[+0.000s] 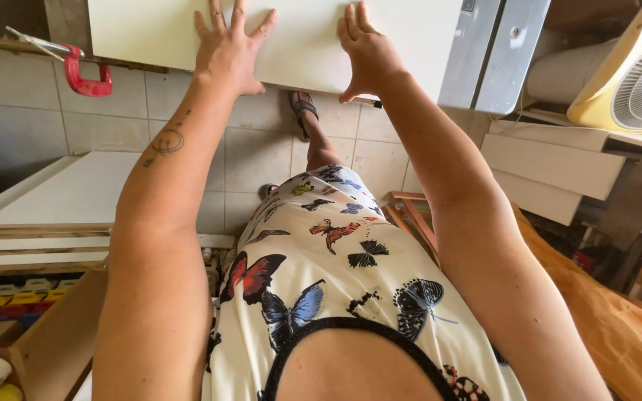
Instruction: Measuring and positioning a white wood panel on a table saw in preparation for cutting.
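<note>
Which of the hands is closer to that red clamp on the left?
The left. The left hand lies flat on the white board, a little way right of the red clamp. The right hand presses the same board farther right.

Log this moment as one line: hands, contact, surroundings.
left hand: flat on white panel | right hand: flat on same panel | red clamp: on panel's left edge

Pale beige floor tiles [261, 152] are catching warm daylight. A red clamp [87, 78] is hanging far left, a yellow fan [633, 74] is sitting far right above stacked wooden boards [551, 167].
</note>
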